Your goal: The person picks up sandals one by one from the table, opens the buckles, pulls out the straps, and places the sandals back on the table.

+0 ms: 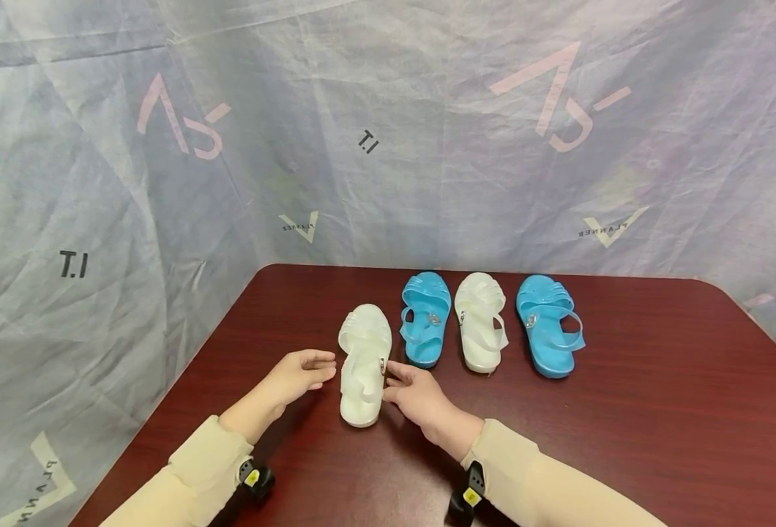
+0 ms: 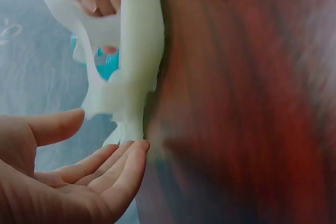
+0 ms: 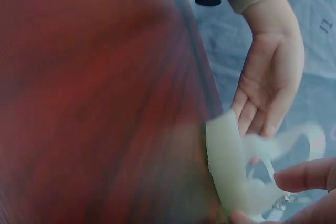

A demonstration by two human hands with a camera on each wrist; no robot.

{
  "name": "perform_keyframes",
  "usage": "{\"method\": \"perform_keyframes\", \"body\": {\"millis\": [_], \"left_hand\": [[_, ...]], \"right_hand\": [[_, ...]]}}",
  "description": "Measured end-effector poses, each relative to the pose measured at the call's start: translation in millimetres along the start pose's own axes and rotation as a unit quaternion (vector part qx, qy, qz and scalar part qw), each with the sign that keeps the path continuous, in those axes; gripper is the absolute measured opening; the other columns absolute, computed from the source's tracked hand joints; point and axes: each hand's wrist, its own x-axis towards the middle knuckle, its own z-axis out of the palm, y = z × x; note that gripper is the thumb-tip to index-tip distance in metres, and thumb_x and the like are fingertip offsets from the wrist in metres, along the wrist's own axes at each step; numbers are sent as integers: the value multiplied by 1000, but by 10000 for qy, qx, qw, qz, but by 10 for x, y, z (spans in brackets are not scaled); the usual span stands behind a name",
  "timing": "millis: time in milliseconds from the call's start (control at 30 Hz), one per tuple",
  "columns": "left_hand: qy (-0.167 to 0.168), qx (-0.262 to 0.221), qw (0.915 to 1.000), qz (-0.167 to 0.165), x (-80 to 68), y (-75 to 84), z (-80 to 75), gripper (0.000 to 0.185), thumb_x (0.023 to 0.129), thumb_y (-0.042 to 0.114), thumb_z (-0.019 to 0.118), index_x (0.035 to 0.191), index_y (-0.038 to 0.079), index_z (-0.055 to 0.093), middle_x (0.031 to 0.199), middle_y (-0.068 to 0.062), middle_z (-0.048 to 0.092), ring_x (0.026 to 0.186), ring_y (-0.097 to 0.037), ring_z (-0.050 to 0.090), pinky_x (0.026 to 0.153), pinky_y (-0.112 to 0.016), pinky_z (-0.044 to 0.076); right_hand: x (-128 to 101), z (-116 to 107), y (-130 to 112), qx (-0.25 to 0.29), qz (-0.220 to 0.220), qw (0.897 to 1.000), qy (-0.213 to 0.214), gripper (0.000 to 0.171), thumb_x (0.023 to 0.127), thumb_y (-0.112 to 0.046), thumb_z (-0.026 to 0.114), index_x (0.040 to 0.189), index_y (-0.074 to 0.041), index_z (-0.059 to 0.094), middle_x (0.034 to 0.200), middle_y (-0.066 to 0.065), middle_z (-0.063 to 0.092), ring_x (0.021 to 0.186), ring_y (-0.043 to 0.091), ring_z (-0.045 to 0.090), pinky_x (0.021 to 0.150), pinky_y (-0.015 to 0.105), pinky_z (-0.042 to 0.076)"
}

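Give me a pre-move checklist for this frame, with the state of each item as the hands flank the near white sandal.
1. Near white sandal flat on the table: ok.
2. Right hand in contact with it: ok, fingertips touch the buckle side.
3. Left hand in contact: cannot tell; its straight fingers sit at the sandal's edge.
4. Secure grip on the sandal: not ok, neither hand curls round it.
5. Row behind undisturbed: ok; blue sandal, second white sandal and far blue sandal lie side by side.
6. Wrist views sharp enough to check: not ok, both blurred.
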Motion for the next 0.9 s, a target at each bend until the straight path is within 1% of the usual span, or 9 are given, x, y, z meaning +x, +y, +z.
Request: {"method": "perform_keyframes", "body": {"millis": [100,233,333,400,467,567,700,900], "left_hand": [[-165,-102,9998,49,-73,-14,58,45,93,7,62,133,-9,50,132,-26,56,118,-31,59,94,-39,52],[-248,-208,9995,54,-167,-17,137,53,90,4,65,136,-10,46,136,-28,52,126,-38,52,101,-45,47],[-126,-325,9994,-13,-225,-13,207,57,86,1,68,138,-8,46,139,-27,50,132,-40,46,105,-48,42],[12,-500,9987,-37,-256,-18,266,59,83,-3,69,138,-7,47,139,-27,50,132,-40,45,105,-47,43],[167,-682,9975,-35,-282,-27,328,59,82,-7,68,137,-7,48,139,-26,51,132,-39,46,102,-43,46],[406,-841,9956,-37,-316,-41,418,58,81,-9,68,136,-6,49,138,-26,52,131,-38,48,100,-40,48],[546,-811,9952,-34,-361,-45,497,60,82,-9,67,139,-5,46,141,-26,49,132,-38,47,104,-44,44],[601,-747,9954,-64,-402,-36,544,63,83,-11,65,142,-4,43,143,-24,47,134,-40,44,106,-49,41]], "right_hand": [[-39,43,35,274,-48,9993,-251,67,87,5,57,148,8,28,154,25,29,142,39,29,113,48,33],[-78,114,84,655,32,9974,-309,76,84,11,54,151,6,19,158,24,18,145,38,19,116,49,25],[-102,161,107,847,48,9961,-261,81,81,15,52,153,4,15,159,24,14,146,38,16,117,49,22],[-114,183,117,936,25,9953,-249,83,80,16,51,153,3,13,159,25,13,146,37,14,117,49,20],[-122,199,123,988,2,9948,-237,84,80,17,51,153,3,12,159,25,12,147,37,14,118,50,19],[-129,217,132,1088,-10,9938,-220,85,80,18,50,153,3,10,159,24,11,147,37,13,118,49,18],[-135,250,133,1187,-4,9928,-144,84,81,20,49,153,3,10,159,24,11,147,36,12,117,48,19],[-140,305,128,1222,-23,9925,-13,84,80,22,46,153,3,11,158,24,13,146,36,14,117,47,21]]}}
